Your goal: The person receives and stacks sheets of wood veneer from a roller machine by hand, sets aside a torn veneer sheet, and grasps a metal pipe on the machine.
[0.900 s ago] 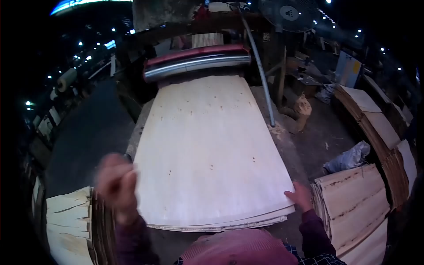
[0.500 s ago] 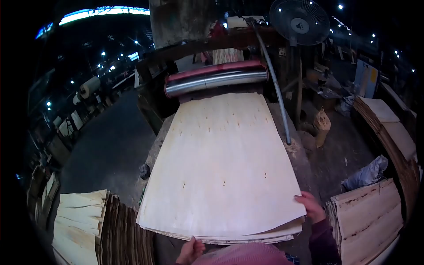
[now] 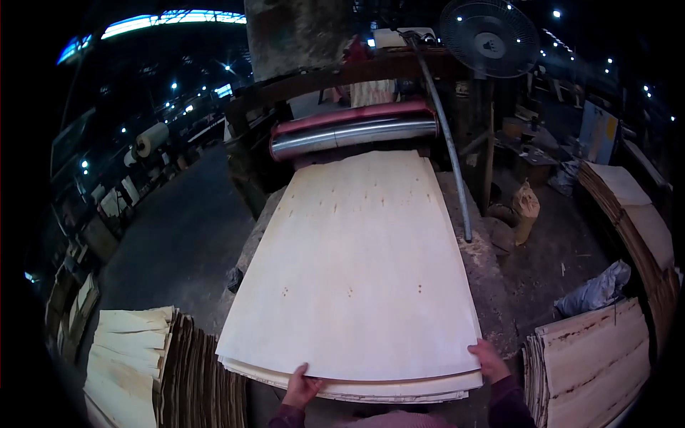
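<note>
One pale wood sheet (image 3: 357,242) spreads out before me, the biggest thing I see. Its long axis runs straight away from me, and its far, short edge sits near the roller. It lies on top of a pile of lower sheets (image 3: 428,391) whose edges peek out along its near side; I cannot count them.

Three stacks flank that top sheet: one left stack (image 3: 125,357) near its left front corner, one right stack (image 3: 596,357) near its right front corner, and one farther stack (image 3: 646,228) well off to its right. One fan (image 3: 489,44) stands beyond it, off to the right. Past its far edge is one shiny metal roller (image 3: 357,134), with one red roller (image 3: 357,114) above it. One crumpled bag (image 3: 596,289) lies to its right, and one slanting pole (image 3: 450,146) rises beside its right edge.

I have two hands on it. My left hand (image 3: 302,387) is at its near edge, thumb lapping over the top, fingers curled below. My right hand (image 3: 491,360) touches its right edge by the near corner. So the sheet stretches forward from both hands; I cannot tell whether either is pinched tight. Three small clusters of dark spots cross its nearer half.
</note>
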`<move>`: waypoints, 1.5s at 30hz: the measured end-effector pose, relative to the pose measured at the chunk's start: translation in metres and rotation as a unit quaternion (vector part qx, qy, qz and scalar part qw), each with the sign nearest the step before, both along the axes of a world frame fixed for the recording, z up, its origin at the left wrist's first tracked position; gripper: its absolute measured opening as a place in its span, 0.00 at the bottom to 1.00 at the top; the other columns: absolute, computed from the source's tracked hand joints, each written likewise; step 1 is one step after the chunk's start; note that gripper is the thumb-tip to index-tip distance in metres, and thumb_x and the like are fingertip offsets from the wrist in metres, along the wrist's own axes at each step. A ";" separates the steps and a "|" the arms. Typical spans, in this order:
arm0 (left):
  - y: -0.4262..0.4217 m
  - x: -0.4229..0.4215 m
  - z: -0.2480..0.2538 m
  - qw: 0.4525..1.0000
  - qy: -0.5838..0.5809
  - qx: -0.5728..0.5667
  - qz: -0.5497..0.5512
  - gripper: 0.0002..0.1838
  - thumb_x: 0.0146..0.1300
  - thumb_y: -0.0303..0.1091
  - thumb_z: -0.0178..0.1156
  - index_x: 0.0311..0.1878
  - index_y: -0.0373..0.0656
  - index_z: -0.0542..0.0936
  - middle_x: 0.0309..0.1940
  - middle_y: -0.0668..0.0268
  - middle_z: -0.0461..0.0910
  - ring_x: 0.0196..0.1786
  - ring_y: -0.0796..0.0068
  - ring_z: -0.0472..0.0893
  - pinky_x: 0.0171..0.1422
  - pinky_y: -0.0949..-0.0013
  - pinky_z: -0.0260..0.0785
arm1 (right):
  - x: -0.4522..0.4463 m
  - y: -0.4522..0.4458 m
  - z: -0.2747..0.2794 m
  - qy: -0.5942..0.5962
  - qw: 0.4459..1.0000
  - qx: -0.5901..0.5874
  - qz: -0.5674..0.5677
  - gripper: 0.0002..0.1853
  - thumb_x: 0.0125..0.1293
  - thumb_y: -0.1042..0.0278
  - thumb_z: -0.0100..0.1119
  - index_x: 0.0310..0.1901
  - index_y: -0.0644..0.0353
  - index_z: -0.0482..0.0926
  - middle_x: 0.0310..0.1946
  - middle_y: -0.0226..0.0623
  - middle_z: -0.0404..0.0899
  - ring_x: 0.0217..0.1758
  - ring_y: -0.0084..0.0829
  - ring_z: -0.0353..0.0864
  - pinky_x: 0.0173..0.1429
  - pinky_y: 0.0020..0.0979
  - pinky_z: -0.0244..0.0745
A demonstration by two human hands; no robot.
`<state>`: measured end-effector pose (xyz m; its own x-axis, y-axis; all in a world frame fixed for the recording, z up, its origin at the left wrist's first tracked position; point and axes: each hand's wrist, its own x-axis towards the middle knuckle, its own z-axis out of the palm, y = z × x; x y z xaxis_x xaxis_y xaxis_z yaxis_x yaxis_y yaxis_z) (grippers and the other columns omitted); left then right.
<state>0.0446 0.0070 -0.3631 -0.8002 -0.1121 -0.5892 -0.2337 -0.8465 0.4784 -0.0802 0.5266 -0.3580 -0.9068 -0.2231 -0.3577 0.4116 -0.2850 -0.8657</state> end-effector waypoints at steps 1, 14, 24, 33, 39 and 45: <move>0.003 -0.002 -0.006 0.999 -0.022 -0.031 -0.016 0.19 0.73 0.47 0.49 0.55 0.42 0.71 0.46 0.59 0.80 0.42 0.62 0.81 0.40 0.60 0.76 | 0.000 0.002 -0.022 -0.010 1.000 0.014 -0.011 0.19 0.64 0.74 0.52 0.57 0.68 0.74 0.50 0.40 0.81 0.50 0.35 0.81 0.56 0.40 0.77; 0.013 -0.001 -0.034 0.992 -0.077 -0.098 -0.033 0.17 0.73 0.43 0.49 0.55 0.39 0.69 0.45 0.55 0.79 0.40 0.58 0.81 0.40 0.59 0.77 | 0.006 -0.001 -0.038 -0.025 0.997 0.024 -0.062 0.17 0.68 0.72 0.51 0.56 0.67 0.74 0.49 0.38 0.80 0.49 0.33 0.80 0.54 0.37 0.76; 0.019 0.000 -0.027 0.990 -0.088 -0.108 -0.024 0.17 0.74 0.43 0.48 0.55 0.41 0.70 0.44 0.57 0.79 0.38 0.60 0.80 0.38 0.60 0.76 | 0.005 0.001 -0.048 -0.015 0.999 0.009 -0.049 0.18 0.69 0.72 0.52 0.59 0.66 0.73 0.51 0.38 0.80 0.52 0.33 0.80 0.57 0.38 0.76; 0.014 -0.001 -0.035 0.989 -0.100 -0.103 -0.036 0.16 0.74 0.44 0.47 0.53 0.41 0.71 0.42 0.57 0.80 0.37 0.60 0.79 0.39 0.61 0.74 | 0.007 0.001 -0.040 -0.014 0.999 0.008 -0.046 0.18 0.70 0.73 0.51 0.59 0.67 0.72 0.51 0.38 0.79 0.52 0.32 0.80 0.58 0.37 0.75; 0.015 -0.003 -0.033 0.990 -0.110 -0.088 -0.020 0.17 0.74 0.45 0.47 0.51 0.40 0.71 0.39 0.56 0.80 0.35 0.60 0.78 0.39 0.61 0.74 | 0.006 0.001 -0.045 -0.013 0.999 -0.001 -0.046 0.18 0.70 0.73 0.51 0.60 0.67 0.71 0.52 0.38 0.79 0.53 0.32 0.79 0.58 0.37 0.75; 0.015 -0.002 -0.033 0.986 -0.121 -0.110 -0.019 0.15 0.74 0.44 0.48 0.50 0.41 0.72 0.38 0.58 0.81 0.36 0.61 0.79 0.39 0.58 0.75 | 0.004 0.003 -0.050 -0.022 0.999 -0.005 -0.044 0.18 0.70 0.73 0.51 0.59 0.66 0.72 0.52 0.38 0.79 0.52 0.32 0.80 0.58 0.37 0.75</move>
<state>0.0430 0.0224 -0.3962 -0.6454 -0.2304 -0.7283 -0.3935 -0.7169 0.5755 -0.0759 0.5293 -0.4081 -0.9065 -0.1466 -0.3959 0.4221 -0.3296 -0.8445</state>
